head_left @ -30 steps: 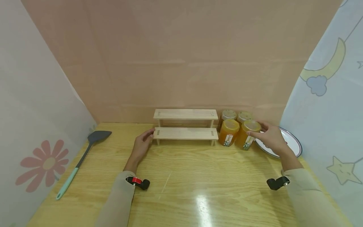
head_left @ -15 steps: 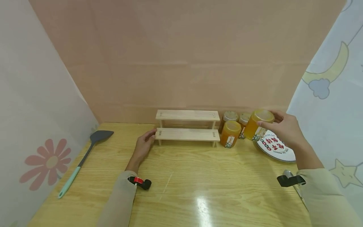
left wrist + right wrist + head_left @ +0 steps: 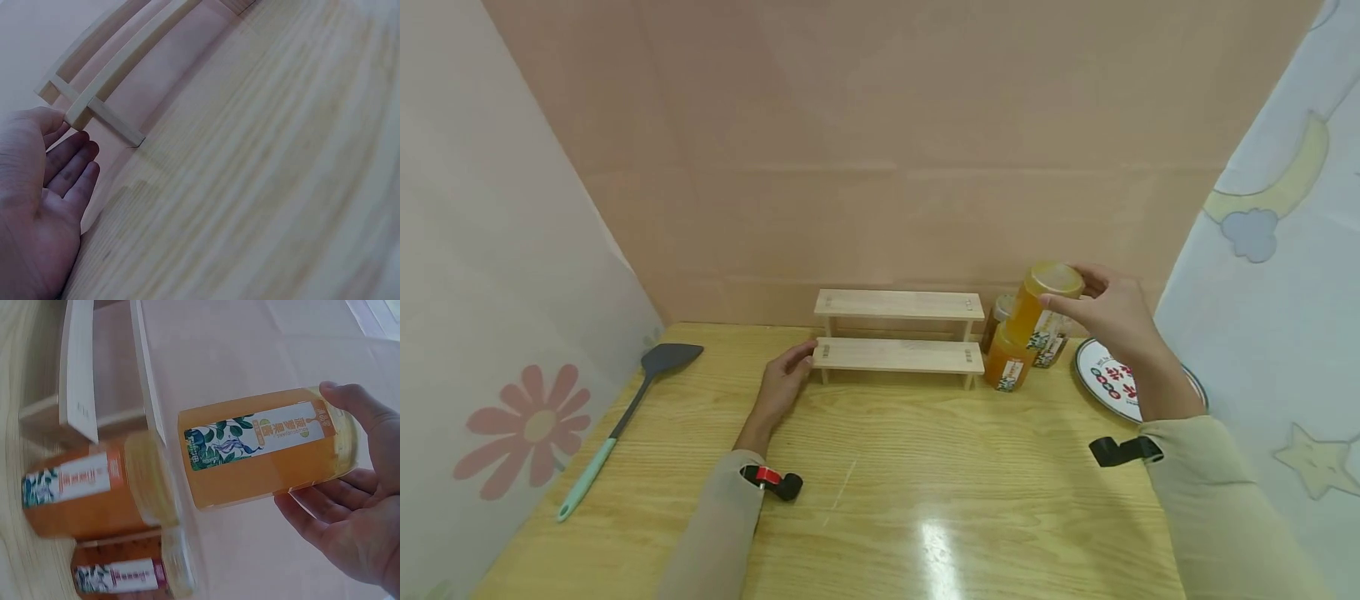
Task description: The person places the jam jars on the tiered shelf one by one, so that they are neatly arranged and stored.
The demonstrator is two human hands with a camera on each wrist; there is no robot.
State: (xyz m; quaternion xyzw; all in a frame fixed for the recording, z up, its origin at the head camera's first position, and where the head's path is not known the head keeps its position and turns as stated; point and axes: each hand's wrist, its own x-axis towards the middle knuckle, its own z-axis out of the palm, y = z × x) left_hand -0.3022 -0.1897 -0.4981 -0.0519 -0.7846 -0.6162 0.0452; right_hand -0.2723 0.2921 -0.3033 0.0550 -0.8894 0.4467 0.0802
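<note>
My right hand [image 3: 1112, 312] grips an amber jar [image 3: 250, 450] by its yellowish lid, thumb on one side and fingers on the other. In the head view the jar [image 3: 1043, 302] hangs in the air, overlapping an orange jar [image 3: 1006, 367] on the table. Two darker jars stand behind, partly hidden; one dark jar [image 3: 119, 569] shows in the right wrist view. My left hand [image 3: 782, 383] holds the left end of the lower board of a two-tier wooden rack [image 3: 898, 355]. In the left wrist view, thumb and index finger meet at the board's end [image 3: 78, 115], other fingers loosely bent.
At the right, a white plate [image 3: 1093, 385] with red print lies partly behind my right forearm. A spatula [image 3: 636, 408] with a dark head and mint handle lies along the left side. A wall of plain cloth stands right behind the rack and jars.
My right hand has lifted the amber jar off the table, swung it right towards the plate, then brought it back left and higher. My left hand stays at the rack.
</note>
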